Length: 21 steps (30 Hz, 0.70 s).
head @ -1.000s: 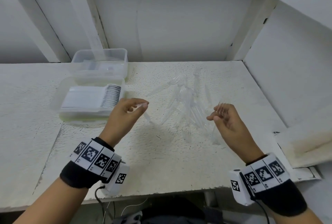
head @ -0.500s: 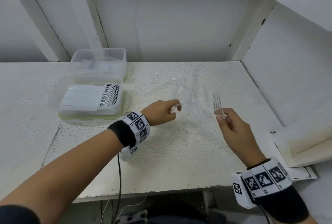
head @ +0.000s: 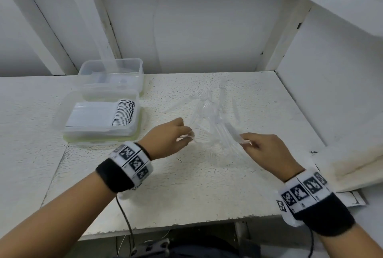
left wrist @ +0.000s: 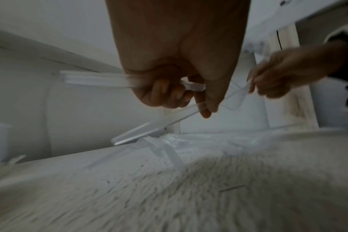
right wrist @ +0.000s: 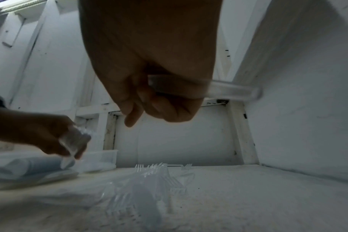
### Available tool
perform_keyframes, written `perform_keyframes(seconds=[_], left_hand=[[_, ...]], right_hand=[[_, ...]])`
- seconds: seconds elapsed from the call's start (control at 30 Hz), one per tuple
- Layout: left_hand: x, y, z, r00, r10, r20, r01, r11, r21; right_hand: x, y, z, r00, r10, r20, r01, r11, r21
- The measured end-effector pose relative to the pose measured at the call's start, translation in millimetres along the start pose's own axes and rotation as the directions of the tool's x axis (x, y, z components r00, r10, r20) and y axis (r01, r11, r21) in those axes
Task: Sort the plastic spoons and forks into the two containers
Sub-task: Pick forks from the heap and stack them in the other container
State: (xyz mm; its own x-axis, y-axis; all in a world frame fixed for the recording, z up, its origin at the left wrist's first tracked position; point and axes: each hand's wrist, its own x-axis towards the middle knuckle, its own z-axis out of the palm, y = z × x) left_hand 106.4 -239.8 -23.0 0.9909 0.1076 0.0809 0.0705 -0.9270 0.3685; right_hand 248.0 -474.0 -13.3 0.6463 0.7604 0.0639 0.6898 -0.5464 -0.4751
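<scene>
On the rough white counter [head: 186, 185], a loose pile of clear plastic forks [head: 215, 125] lies toward the right middle, and two clear rectangular plastic containers sit at the back left corner: the nearer container [head: 99, 117] holds a neat stack of white plastic spoons [head: 107, 116], the farther container [head: 116, 75] stands just behind it. The left hand [head: 167, 137] hovers at the pile's left edge, fingers curled round clear plastic cutlery handles [left wrist: 97, 80]. The right hand [head: 267, 150], at the pile's right edge, grips a clear plastic utensil [right wrist: 228, 89].
</scene>
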Motion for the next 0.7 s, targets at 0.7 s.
perform_keyframes(seconds=[0.7], left_hand=[[-18.6,-6.2,-6.1,0.945,-0.327,-0.012,0.304,0.89,-0.338]], right_hand=[[38.2,-24.0,2.8,0.98,0.007,-0.201,0.087,0.887,0.453]])
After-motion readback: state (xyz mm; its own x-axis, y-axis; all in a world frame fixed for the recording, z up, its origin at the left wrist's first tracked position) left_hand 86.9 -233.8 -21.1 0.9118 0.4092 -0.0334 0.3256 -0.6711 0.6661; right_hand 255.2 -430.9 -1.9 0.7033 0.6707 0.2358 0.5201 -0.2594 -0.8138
